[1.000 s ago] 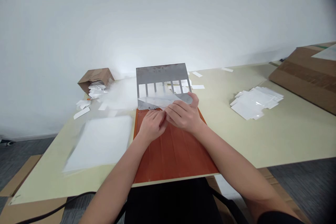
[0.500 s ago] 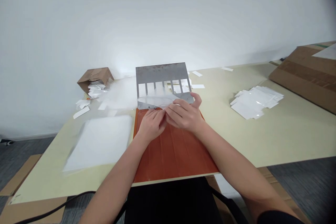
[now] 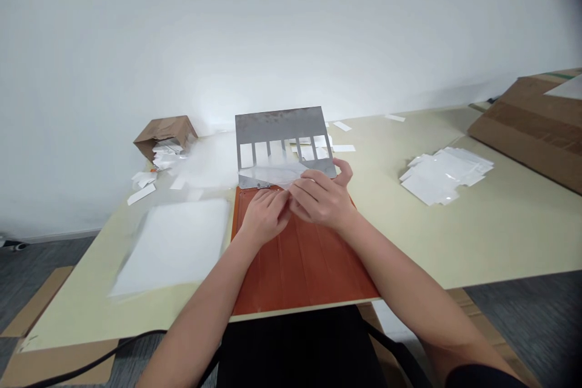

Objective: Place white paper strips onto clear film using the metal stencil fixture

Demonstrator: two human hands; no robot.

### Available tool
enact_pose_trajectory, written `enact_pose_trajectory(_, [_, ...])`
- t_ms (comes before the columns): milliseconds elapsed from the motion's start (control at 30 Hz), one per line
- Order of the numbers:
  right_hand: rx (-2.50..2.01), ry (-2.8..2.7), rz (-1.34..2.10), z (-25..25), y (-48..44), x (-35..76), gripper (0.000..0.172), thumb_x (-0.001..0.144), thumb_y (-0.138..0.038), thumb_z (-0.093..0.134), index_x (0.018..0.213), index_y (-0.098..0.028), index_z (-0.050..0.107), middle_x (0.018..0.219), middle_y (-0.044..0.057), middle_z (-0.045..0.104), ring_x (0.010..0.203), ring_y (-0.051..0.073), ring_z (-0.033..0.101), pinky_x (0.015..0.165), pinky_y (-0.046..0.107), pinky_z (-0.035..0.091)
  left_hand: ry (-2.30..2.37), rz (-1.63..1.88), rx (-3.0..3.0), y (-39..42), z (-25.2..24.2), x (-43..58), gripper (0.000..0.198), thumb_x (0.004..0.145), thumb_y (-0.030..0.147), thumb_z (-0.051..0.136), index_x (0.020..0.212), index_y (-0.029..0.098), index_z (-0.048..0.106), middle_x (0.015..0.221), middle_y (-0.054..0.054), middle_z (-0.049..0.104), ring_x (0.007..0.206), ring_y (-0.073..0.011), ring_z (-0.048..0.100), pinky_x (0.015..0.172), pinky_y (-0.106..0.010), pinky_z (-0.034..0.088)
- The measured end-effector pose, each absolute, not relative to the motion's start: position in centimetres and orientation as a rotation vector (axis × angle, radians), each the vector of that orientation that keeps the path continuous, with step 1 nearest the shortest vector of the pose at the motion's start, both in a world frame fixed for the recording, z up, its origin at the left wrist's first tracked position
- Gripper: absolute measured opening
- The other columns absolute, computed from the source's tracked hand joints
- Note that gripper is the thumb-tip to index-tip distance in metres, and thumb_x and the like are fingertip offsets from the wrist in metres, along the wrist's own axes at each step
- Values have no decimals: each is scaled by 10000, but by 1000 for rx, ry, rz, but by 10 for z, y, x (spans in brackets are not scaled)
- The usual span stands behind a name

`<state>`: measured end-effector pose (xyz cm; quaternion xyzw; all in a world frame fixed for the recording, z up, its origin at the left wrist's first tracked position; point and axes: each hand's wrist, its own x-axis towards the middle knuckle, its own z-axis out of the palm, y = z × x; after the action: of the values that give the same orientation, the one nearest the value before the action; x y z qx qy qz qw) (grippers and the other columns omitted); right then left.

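Note:
My left hand [image 3: 265,216] and my right hand [image 3: 324,199] meet above a reddish-brown board [image 3: 309,273]. Both are closed, with fingertips pinching the near edge of a thin translucent plastic sheet [image 3: 273,174]; the exact grip is hidden behind the fingers. Right behind them a grey metal plate [image 3: 279,126] with several rectangular slots stands tilted up, hinged at the board's far edge. The plastic lies across the lower part of this plate. Through the slots, white pieces show.
A stack of translucent sheets [image 3: 173,248] lies left of the board. Behind it a small cardboard box [image 3: 168,128] spills white strips. To the right are a pile of white packets [image 3: 445,176] and a large cardboard box [image 3: 531,127]. Loose white strips [image 3: 342,126] lie near the wall.
Hardly anything differs. Both hands have shifted very slightly to the right, still holding the plastic sheet.

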<state>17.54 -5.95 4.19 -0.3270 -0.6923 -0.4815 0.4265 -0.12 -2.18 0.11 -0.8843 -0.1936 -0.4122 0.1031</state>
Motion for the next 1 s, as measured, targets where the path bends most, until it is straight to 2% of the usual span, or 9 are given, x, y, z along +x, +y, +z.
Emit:
enact_pose_trajectory(133, [-816, -1774, -1150, 42, -60, 178, 113, 815, -164, 593, 736, -232, 636, 720, -76, 652, 755, 116, 602, 1144, 531, 210, -594, -1222, -2599, -21, 1, -2, 264, 872, 87, 473, 1098, 193, 558, 798, -44, 696, 704, -210, 670, 696, -347, 520])
enact_pose_trajectory(367, [-747, -1763, -1256, 43, -60, 175, 185, 824, -133, 633, 666, -223, 599, 653, -80, 578, 756, 111, 584, 1138, 533, 203, -576, -1217, -2568, -22, 4, -1, 157, 878, 113, 494, 984, 198, 572, 744, -37, 668, 672, -211, 654, 684, -352, 511])
enact_pose_trajectory(567, [-762, -1755, -1261, 42, -60, 175, 203, 817, -99, 577, 655, -221, 561, 625, -88, 564, 729, 100, 571, 1153, 524, 202, -525, -1258, -2553, -26, 8, 2, 131, 871, 108, 491, 951, 197, 545, 710, -18, 642, 639, -197, 629, 647, -334, 486])
enact_pose_trajectory(700, [-794, -1777, -1215, 43, -60, 177, 186, 808, -86, 555, 678, -219, 572, 645, -92, 605, 724, 88, 589, 1163, 506, 190, -525, -1270, -2560, -26, 8, 2, 140, 872, 101, 501, 961, 197, 550, 711, -12, 637, 628, -189, 620, 632, -323, 468])
enact_pose_trajectory(833, [-814, -1827, -1125, 44, -60, 180, 104, 821, -146, 584, 767, -230, 612, 732, -90, 669, 741, 88, 604, 1162, 477, 177, -525, -1283, -2560, -26, 8, 1, 179, 872, 93, 494, 1014, 187, 551, 717, -11, 637, 623, -187, 611, 638, -324, 466])
enact_pose_trajectory(1000, [-773, -1806, -1158, 44, -60, 180, 123, 823, -137, 604, 732, -219, 604, 686, -86, 641, 712, 86, 578, 1141, 490, 217, -504, -1309, -2549, -26, 9, 2, 184, 861, 67, 494, 989, 187, 552, 699, -5, 617, 608, -184, 593, 629, -321, 454])
